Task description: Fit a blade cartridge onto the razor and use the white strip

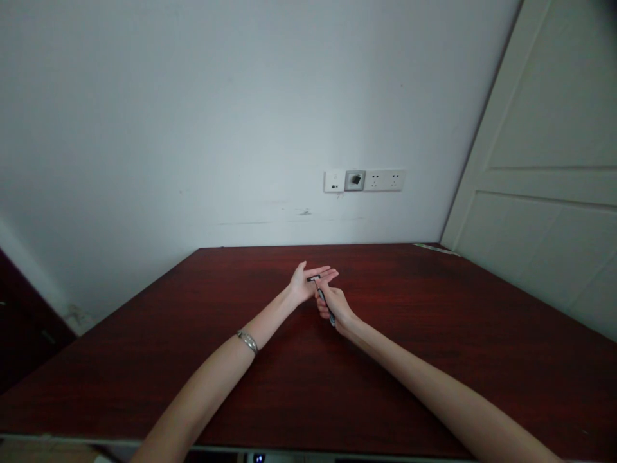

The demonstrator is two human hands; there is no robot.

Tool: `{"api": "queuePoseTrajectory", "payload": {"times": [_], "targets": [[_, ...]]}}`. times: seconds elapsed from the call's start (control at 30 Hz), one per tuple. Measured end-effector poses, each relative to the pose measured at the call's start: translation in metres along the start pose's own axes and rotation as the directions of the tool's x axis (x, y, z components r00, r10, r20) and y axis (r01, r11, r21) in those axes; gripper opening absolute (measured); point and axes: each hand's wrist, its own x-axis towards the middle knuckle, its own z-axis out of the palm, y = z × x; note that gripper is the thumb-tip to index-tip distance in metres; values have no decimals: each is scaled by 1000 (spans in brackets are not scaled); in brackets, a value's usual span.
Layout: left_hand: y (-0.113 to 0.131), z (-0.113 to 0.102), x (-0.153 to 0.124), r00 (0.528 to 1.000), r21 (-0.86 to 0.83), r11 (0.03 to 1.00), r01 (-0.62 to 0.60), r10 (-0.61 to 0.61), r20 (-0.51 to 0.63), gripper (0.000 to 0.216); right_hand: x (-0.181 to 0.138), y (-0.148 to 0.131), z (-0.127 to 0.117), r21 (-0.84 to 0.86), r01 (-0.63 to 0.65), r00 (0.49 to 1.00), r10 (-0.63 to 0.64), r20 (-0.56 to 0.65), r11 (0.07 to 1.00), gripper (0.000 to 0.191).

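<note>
The right hand (pixel 337 307) has its grip pinching a razor (pixel 321 292), held above the surface (pixel 434 334), with the head just beyond touching the spread left hand (pixel 308 281).

Two hands meet over the middle of the table (pixel 434 360), toward its far edge — the left hand (pixel 308 283) palm up, the right hand (pixel 337 307) just right of it. A razor (pixel 319 289) sits in the right hand, its head on the left palm. Behind the far edge stands a wall (pixel 193 128) with sockets (pixel 365 181) — a door (pixel 544 180) lies beyond the far right corner.
</note>
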Motion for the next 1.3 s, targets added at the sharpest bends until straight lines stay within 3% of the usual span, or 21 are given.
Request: {"api": "queuePoseTrajectory", "payload": {"times": [0.9, 1.3], "targets": [[-4, 7, -4, 997, 56, 997, -51, 55, -62, 63, -2, -3, 2, -77, 1, 999, -3, -33, 997, 36], [-3, 5, -3, 981, 100, 990, -96, 111, -158, 51, 1, 1, 1, -111, 3, 1000, -4, -15, 994, 38]]}}
